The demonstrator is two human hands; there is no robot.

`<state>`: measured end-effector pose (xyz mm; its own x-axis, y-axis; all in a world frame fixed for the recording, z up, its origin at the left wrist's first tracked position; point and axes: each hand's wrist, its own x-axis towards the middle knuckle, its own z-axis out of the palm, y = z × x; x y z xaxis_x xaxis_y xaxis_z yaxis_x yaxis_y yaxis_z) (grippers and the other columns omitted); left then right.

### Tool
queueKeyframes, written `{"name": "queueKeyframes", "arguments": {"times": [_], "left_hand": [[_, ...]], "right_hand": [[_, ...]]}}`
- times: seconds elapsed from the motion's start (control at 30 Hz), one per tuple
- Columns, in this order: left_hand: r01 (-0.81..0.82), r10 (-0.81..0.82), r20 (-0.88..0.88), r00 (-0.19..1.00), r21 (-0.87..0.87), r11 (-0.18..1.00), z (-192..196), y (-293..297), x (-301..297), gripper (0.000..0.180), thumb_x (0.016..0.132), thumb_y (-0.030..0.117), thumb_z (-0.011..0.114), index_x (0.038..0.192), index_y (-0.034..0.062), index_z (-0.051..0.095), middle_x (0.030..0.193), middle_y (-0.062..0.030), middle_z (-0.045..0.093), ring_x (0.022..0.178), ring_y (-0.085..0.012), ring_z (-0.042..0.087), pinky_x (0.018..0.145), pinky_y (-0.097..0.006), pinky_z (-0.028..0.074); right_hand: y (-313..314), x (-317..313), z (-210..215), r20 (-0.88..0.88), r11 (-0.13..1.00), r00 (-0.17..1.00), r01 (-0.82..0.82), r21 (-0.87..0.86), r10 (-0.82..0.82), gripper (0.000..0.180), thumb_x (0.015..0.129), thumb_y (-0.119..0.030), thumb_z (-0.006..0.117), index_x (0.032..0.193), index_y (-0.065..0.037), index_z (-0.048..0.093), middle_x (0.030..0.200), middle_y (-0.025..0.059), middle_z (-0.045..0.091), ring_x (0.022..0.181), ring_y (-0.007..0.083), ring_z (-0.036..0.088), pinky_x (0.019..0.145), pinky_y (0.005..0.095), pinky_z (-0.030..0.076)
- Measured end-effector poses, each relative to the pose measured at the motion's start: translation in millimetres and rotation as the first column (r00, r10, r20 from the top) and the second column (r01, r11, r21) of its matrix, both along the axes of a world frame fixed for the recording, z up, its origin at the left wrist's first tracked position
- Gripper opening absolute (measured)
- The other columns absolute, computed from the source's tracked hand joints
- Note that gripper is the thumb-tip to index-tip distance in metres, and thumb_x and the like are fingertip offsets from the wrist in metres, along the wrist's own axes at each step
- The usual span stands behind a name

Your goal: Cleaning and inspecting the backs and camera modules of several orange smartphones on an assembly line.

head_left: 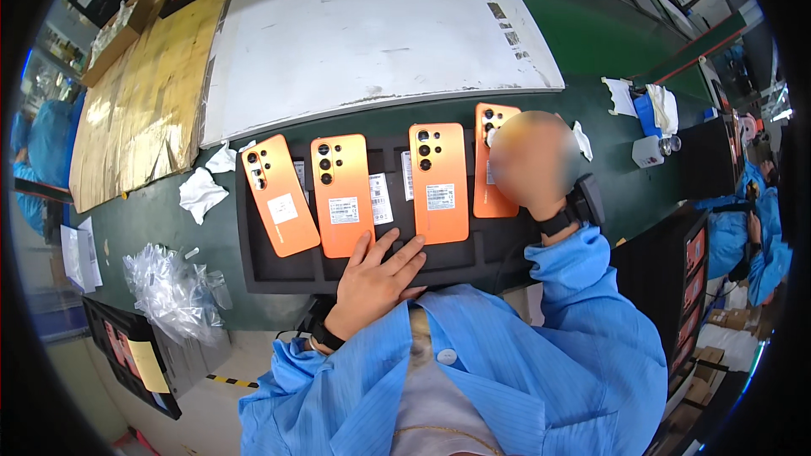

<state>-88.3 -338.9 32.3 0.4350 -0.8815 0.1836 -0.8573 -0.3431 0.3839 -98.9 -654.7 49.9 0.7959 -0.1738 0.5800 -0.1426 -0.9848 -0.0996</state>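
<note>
Several orange smartphones lie back up on a black compartment tray [287, 274]. The far-left phone [279, 194] is tilted and has a white label. Beside it is the second phone [342, 194], and the third phone [439, 181] lies further right. My left hand [372, 283] is open, fingers outstretched over the tray's near side, its fingertips by the second phone's lower edge. My right hand [536, 160] is at the right edge of the rightmost phone [498, 194] and covers part of it. A blur hides its fingers, so its grip cannot be made out.
Crumpled clear plastic sleeves [173, 287] lie left of the tray, near a white cloth [203, 194]. Behind the tray lies a large white board [372, 34]. A blue holder with white wipes [655, 110] and a small bottle [655, 150] stand to the right. Another person's blue sleeve [764, 228] shows far right.
</note>
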Motion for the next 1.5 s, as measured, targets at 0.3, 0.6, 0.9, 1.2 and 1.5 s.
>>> {"name": "queueKeyframes", "arguments": {"times": [0.3, 0.6, 0.9, 1.2, 1.5], "left_hand": [[0.009, -0.009, 0.001, 1.000, 0.011, 1.000, 1, -2, -1, 0.047, 0.078, 0.039, 0.077, 0.118, 0.0144, 0.071, 0.144, 0.0032, 0.056, 0.130, -0.0279, 0.052, 0.111, -0.054, 0.037], [0.012, -0.012, 0.007, 1.000, 0.001, 1.000, 2, -3, 2, 0.047, 0.077, 0.039, 0.078, 0.117, 0.0158, 0.072, 0.143, 0.0034, 0.057, 0.129, -0.0278, 0.052, 0.112, -0.052, 0.037], [-0.006, 0.007, 0.044, 0.999, -0.019, 1.000, -5, 1, 0, 0.048, 0.077, 0.040, 0.078, 0.118, 0.0144, 0.071, 0.144, 0.0029, 0.056, 0.129, -0.0283, 0.052, 0.111, -0.054, 0.037], [-0.005, 0.005, 0.021, 1.000, -0.001, 1.000, 4, -3, 0, 0.048, 0.078, 0.041, 0.077, 0.118, 0.0155, 0.071, 0.142, 0.0028, 0.058, 0.130, -0.0281, 0.052, 0.113, -0.053, 0.036], [-0.005, 0.005, 0.022, 1.000, 0.015, 1.000, 8, -1, -1, 0.048, 0.078, 0.038, 0.078, 0.118, 0.0138, 0.071, 0.142, 0.0018, 0.058, 0.130, -0.0293, 0.051, 0.113, -0.053, 0.035]], "right_hand": [[-6, 32, -3, 0.088, 0.988, 0.986, -0.131, -0.087, 0.139, 0.008, 0.073, -0.007, 0.067, 0.077, -0.010, 0.073, 0.087, 0.0066, 0.064, 0.096, 0.0294, 0.056, 0.101, 0.0578, 0.038], [-9, -1, -11, -0.002, 0.998, 0.998, -0.064, 0.003, 0.064, 0.025, 0.076, -0.004, 0.065, 0.097, -0.015, 0.076, 0.098, 0.0051, 0.064, 0.101, 0.0290, 0.056, 0.104, 0.0564, 0.037], [-12, 4, -10, 0.002, 0.999, 1.000, -0.029, -0.027, 0.029, 0.020, 0.077, -0.004, 0.064, 0.091, -0.013, 0.075, 0.095, 0.0052, 0.065, 0.101, 0.0293, 0.057, 0.104, 0.0554, 0.037], [-59, -84, -3, 0.127, 0.940, 0.953, 0.238, 0.243, -0.274, 0.017, 0.082, -0.005, 0.069, 0.099, -0.006, 0.072, 0.090, 0.0130, 0.065, 0.087, 0.0351, 0.060, 0.078, 0.0449, 0.045], [-154, -181, -51, -0.044, 0.657, 0.705, 0.680, 0.325, -0.708, 0.034, 0.088, -0.012, 0.067, 0.122, -0.008, 0.068, 0.105, 0.0167, 0.066, 0.089, 0.0326, 0.065, 0.078, 0.0410, 0.051]]}}
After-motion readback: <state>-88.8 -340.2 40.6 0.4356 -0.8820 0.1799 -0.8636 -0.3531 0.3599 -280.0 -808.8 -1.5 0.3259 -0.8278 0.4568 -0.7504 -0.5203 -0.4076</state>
